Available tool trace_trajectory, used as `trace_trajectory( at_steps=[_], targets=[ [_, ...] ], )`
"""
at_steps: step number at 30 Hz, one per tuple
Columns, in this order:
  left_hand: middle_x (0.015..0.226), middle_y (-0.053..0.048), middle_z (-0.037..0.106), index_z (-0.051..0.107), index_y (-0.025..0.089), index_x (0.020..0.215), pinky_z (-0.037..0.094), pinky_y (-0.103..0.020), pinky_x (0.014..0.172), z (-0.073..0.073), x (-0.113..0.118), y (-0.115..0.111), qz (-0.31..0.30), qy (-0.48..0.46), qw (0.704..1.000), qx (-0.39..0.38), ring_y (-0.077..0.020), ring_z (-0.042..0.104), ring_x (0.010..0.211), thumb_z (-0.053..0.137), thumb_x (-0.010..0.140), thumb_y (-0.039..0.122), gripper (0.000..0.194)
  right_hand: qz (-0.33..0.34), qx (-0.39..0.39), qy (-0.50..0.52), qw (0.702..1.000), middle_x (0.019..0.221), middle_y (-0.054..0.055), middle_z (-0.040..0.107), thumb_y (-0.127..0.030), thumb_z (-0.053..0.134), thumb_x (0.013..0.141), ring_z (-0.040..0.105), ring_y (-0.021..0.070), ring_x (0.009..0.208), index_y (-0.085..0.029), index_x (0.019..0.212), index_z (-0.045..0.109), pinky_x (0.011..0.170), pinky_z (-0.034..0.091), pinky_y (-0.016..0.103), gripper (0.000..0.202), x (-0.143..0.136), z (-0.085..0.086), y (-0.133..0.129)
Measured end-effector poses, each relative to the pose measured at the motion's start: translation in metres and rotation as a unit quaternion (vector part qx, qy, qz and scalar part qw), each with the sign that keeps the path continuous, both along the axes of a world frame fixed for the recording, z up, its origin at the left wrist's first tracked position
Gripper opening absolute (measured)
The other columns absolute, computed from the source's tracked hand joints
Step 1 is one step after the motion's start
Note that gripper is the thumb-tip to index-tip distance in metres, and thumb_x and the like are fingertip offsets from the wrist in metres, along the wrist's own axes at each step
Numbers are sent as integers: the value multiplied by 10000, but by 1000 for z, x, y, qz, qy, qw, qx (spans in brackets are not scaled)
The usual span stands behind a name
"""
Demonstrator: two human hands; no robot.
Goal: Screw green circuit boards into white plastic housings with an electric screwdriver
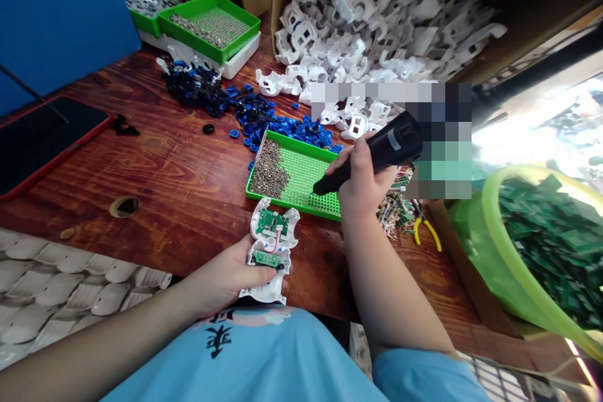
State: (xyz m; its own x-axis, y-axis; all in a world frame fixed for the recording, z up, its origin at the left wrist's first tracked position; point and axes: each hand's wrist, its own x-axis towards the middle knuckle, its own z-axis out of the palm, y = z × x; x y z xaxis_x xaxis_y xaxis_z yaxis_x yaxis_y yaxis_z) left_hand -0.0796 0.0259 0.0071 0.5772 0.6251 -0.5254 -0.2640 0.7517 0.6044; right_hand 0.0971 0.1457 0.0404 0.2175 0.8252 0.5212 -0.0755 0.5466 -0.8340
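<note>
The left hand (230, 279) grips a white plastic shell (272, 251) with green circuit boards set in it, fingers curled around its lower half, just above the near edge of the wooden surface (164, 163). The right hand (362, 182) is closed around a black electric screwdriver (377, 151), its tip down in the green tray (301, 176) beside a heap of small screws (269, 169). Blue parts (245, 110) and white housings (377, 6) lie behind.
</note>
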Motion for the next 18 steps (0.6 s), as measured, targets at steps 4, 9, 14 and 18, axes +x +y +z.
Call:
trace_trajectory(
  at_steps=[4,9,14,18],
  targets=[
    [994,-46,622,488,182,1161,439,-246,754,-4,1,-1,7,-3,1000,15,-152,584,836,694,717,173,489,-11,-7,-1,1000,525,-67,431,-392,594,748,481,57,411,-165,826,409,380,403,170,303,0,-3,1],
    [1137,-47,589,454,208,1198,422,-275,860,-12,0,-5,12,0,998,55,-172,561,986,640,779,201,459,-58,28,40,997,490,-67,454,-339,571,754,457,75,378,-160,862,426,356,384,189,254,-2,16,-9],
    [1215,-45,547,387,212,1263,405,-283,901,-11,-1,-3,1,-7,997,83,-178,521,1080,595,816,200,494,33,31,59,997,483,-41,459,-305,500,778,454,119,371,-172,825,420,347,375,252,163,-21,57,-58],
    [1245,-48,525,371,188,1284,380,-285,937,-5,-1,-1,4,18,994,105,-204,470,1151,602,802,191,534,173,-5,14,985,555,-14,496,-322,505,789,514,136,447,-185,872,426,435,446,306,178,-38,63,-95]
  ],
)
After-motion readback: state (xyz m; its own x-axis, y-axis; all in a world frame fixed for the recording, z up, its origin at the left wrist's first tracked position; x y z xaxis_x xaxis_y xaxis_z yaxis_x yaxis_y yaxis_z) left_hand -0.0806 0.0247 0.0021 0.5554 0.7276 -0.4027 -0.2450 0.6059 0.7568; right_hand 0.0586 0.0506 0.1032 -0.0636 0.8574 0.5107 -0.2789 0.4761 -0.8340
